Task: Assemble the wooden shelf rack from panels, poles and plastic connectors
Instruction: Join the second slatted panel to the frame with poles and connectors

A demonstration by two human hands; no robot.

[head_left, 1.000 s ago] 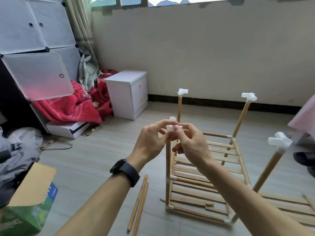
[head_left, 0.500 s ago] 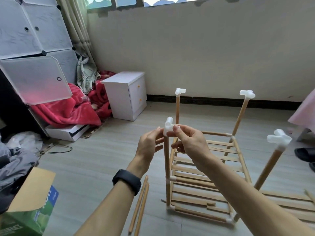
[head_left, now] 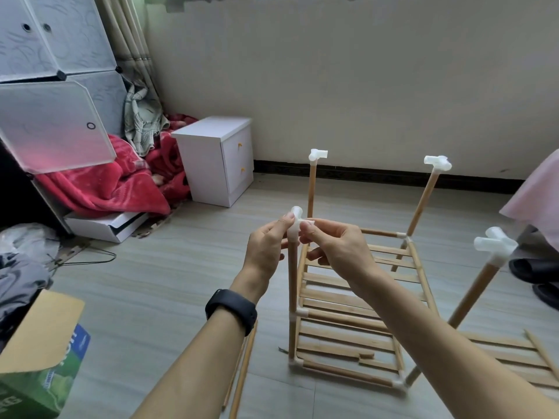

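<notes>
A slatted wooden shelf panel [head_left: 348, 300] lies on the floor with upright wooden poles at its corners. The near-left pole [head_left: 292, 285] carries a white plastic connector [head_left: 295, 225] on its top. My left hand [head_left: 267, 246] pinches that connector from the left, and my right hand [head_left: 335, 246] pinches it from the right. White connectors cap the other poles: back left [head_left: 317, 154], back right [head_left: 437, 162] and near right [head_left: 494, 243].
Two loose poles [head_left: 242, 373] lie on the floor under my left forearm. Another slatted panel [head_left: 514, 364] lies at the right. A white cabinet [head_left: 216, 160], a red blanket [head_left: 99, 182], a cardboard box [head_left: 36, 358] and dark shoes [head_left: 535, 276] surround the work area.
The connector now sits lower on the near-left pole's top, with both hands pinching it from the sides. The view has tilted down slightly.
</notes>
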